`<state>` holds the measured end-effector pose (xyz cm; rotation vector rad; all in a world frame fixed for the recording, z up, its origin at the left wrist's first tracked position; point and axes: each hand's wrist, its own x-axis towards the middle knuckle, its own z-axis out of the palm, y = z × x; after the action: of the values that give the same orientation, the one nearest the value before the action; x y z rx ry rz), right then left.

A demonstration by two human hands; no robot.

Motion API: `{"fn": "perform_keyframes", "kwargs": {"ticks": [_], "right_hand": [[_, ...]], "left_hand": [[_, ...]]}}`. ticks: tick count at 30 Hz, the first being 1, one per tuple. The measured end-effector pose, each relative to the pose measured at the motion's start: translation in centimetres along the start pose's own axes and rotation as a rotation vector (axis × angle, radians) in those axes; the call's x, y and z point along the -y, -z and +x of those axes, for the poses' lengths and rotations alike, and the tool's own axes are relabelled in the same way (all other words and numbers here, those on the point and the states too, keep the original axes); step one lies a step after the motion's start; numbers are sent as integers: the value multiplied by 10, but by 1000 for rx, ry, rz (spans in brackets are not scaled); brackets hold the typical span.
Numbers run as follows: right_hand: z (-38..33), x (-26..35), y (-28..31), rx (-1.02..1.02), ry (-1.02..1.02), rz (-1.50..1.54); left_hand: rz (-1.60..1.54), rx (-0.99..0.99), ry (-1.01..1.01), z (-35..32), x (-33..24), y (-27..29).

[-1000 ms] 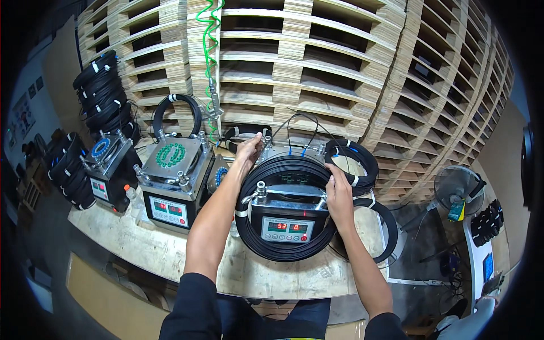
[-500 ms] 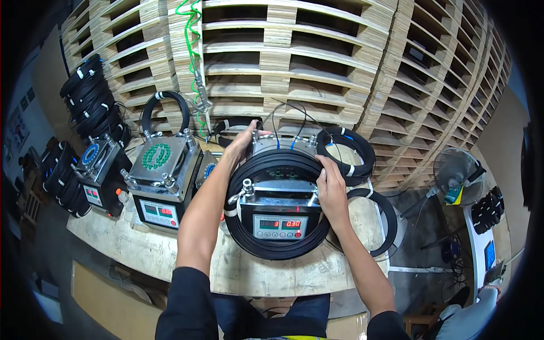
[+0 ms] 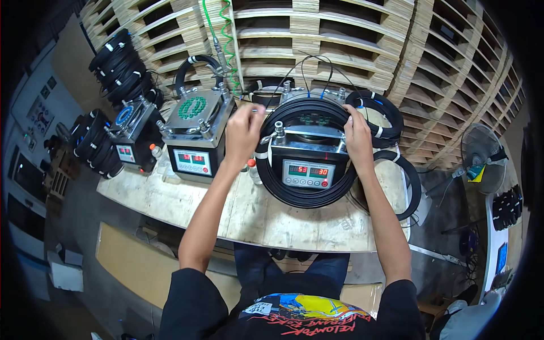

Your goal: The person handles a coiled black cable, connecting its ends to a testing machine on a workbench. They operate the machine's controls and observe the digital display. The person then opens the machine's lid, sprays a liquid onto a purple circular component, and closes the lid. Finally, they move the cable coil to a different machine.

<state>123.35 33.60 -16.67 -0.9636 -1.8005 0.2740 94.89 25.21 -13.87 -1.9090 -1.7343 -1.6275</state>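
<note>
left hand fingers curled, pinching black cable coil's upper left | right hand spread flat on coil's right side | three metal boxes (red displays)

Illumination is bright and even across the centre of the frame, coming from overhead. The wooden bench top shows only soft, short shadows beneath the forearms. The metal lid of the left machine carries a mild sheen. The red digital display is slightly overexposed. Fisheye distortion bends the stacked pallets strongly toward the rim. The corners fall to black vignette. The floor area at left is dim. Centre focus is sharp; periphery detail is softer.
</note>
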Motion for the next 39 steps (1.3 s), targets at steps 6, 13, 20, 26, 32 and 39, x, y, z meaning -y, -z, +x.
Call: {"fn": "perform_keyframes", "kwargs": {"ticks": [6,13,20,26,32,39], "right_hand": [[0,-3,-4,-20,26,0],[-2,-3,2,-20,-4,9],[-4,-2,3,-87,-10,40],[-47,-2,10,-231,-124,21],[-68,20,19,-197,-427,201],[-71,2,13,-282,-51,72]], "left_hand": [[130,271,-51,-42,5,6],[278,106,-117,-49,-8,-10],[68,116,100,-64,-54,-51],[-145,239,220,-56,-32,-11],[29,120,-63,-54,14,-19],[-172,113,8,-63,16,-38]]}}
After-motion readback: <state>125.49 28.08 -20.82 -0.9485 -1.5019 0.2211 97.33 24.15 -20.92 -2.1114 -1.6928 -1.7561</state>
